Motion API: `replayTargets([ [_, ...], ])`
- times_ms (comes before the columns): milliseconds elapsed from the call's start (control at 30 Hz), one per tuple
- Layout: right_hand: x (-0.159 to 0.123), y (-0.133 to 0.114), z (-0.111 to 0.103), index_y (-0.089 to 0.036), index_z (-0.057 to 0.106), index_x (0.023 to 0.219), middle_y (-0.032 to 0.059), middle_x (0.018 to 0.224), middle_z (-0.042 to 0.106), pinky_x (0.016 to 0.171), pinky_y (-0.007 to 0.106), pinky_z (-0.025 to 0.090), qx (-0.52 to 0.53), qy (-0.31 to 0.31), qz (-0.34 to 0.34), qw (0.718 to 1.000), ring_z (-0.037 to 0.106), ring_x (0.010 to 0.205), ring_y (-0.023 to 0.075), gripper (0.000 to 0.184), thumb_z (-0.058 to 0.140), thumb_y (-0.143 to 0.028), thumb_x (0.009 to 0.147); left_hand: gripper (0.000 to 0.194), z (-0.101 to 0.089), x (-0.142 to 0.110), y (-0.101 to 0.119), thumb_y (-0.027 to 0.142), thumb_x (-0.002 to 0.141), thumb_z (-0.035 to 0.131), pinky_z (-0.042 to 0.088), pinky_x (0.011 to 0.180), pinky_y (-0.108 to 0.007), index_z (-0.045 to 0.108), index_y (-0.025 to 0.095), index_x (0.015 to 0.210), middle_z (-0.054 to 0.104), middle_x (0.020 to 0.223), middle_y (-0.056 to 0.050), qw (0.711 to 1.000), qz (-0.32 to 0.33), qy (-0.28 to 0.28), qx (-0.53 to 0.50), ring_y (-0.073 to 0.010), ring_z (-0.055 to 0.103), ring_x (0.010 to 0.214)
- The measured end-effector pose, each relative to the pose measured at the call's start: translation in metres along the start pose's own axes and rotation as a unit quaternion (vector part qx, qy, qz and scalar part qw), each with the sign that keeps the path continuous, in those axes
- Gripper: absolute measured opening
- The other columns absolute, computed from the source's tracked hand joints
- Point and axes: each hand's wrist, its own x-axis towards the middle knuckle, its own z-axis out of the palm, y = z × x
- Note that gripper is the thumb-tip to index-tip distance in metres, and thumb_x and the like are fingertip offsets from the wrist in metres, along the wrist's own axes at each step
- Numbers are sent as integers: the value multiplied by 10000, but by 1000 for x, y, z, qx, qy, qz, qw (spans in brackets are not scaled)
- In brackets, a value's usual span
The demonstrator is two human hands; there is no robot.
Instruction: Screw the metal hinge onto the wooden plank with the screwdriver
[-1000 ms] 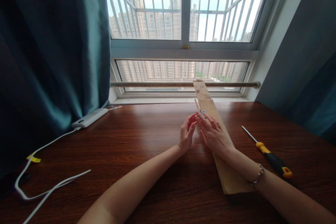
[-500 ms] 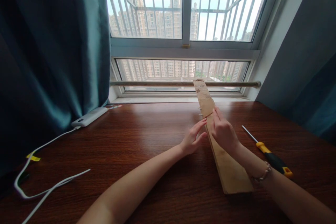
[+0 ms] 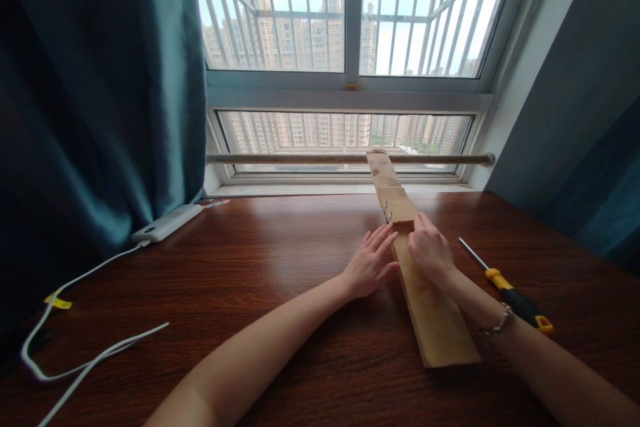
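A long, light-brown wooden board (image 3: pixel 435 320) lies lengthwise from near me toward the window. Across its upper middle sits a shorter flat piece of board (image 3: pixel 400 205), from whose left part two thin metal screws or nails (image 3: pixel 389 211) stick up. With fingertips pressed together, my right hand (image 3: pixel 430 247) grips the short piece's near right corner; the exact fingertip contact is partly hidden. At the near left corner, my left hand (image 3: pixel 371 263) has its fingers stretched out and slightly apart, their tips touching the board's edge.
To the right lies a screwdriver (image 3: pixel 520 300) with a yellow and black handle. A white power bank (image 3: pixel 169 222) with a white cable (image 3: pixel 95 270) lies at the left by the blue curtain (image 3: pixel 165 80). A metal rail (image 3: pixel 290 159) crosses before the window.
The short piece has turned: its near edge slanted before and now runs level. The metal pins, which pointed out past the left side, now stand upward. My right hand has shifted slightly right.
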Motion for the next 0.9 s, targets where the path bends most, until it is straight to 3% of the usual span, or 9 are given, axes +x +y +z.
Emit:
replayTargets([
  [167, 0, 1, 4, -15, 586, 1018, 190, 1070, 583, 899, 363, 375, -31, -9, -26, 999, 444, 1057, 296, 298, 369, -103, 834, 620, 0, 1, 0, 494, 877, 354, 92, 1094, -510, 185, 234, 1413, 182, 1494, -88, 999, -19, -27, 42, -225, 65, 1385],
  [267, -1, 1, 8, 17, 541, 1128, 205, 1185, 533, 901, 373, 371, -36, 5, -20, 999, 395, 1094, 302, 364, 360, -96, 834, 643, 1, 2, 0, 518, 868, 348, 89, 1090, -518, 171, 235, 1418, 153, 1500, -87, 998, -25, -39, 49, -227, 49, 1386],
  [367, -3, 3, 13, -13, 430, 1285, 158, 1352, 423, 954, 396, 332, -45, 26, -38, 998, 340, 1161, 306, 470, 363, -90, 826, 647, 2, 1, 0, 524, 863, 354, 89, 1085, -530, 179, 236, 1415, 141, 1502, -95, 997, -22, -44, 51, -228, 42, 1386],
  [500, -4, 5, 20, -70, 425, 1312, 106, 1361, 438, 1018, 424, 261, -51, 15, -67, 996, 368, 1153, 286, 490, 348, -81, 828, 650, 2, 1, 1, 526, 861, 357, 93, 1085, -529, 189, 226, 1412, 131, 1503, -107, 997, -18, -47, 55, -227, 37, 1386],
  [900, -6, 4, 20, -58, 403, 1327, 124, 1361, 437, 967, 349, 359, -16, 14, -60, 998, 392, 1157, 256, 478, 337, -125, 858, 640, 9, -1, 1, 506, 858, 386, 117, 1085, -523, 209, 224, 1405, 121, 1501, -133, 997, -10, -38, 62, -238, 58, 1385],
])
